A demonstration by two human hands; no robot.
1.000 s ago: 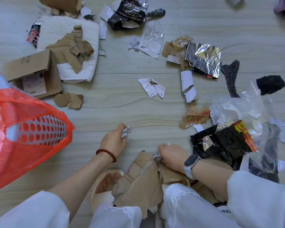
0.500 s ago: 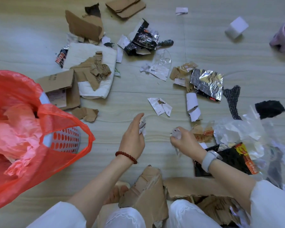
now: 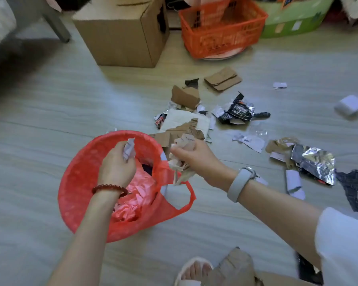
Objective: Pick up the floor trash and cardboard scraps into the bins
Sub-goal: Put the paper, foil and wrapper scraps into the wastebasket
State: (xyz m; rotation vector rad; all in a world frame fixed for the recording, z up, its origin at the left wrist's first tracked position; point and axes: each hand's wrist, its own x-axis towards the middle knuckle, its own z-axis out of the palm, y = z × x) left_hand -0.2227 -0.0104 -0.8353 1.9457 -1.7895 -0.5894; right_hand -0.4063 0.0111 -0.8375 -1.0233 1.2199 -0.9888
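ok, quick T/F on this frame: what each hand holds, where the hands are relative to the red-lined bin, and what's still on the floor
1. The left hand grips a white paper scrap over the red-lined bin. True.
2. The right hand is empty. False: it clutches crumpled paper scraps.
3. The right hand is at the bin's right rim. True.
4. The bin's liner is blue. False: it is red.
5. A crumpled foil wrapper lies on the floor to the right. True.
6. The cardboard box stands inside the orange basket. False: it stands beside it.
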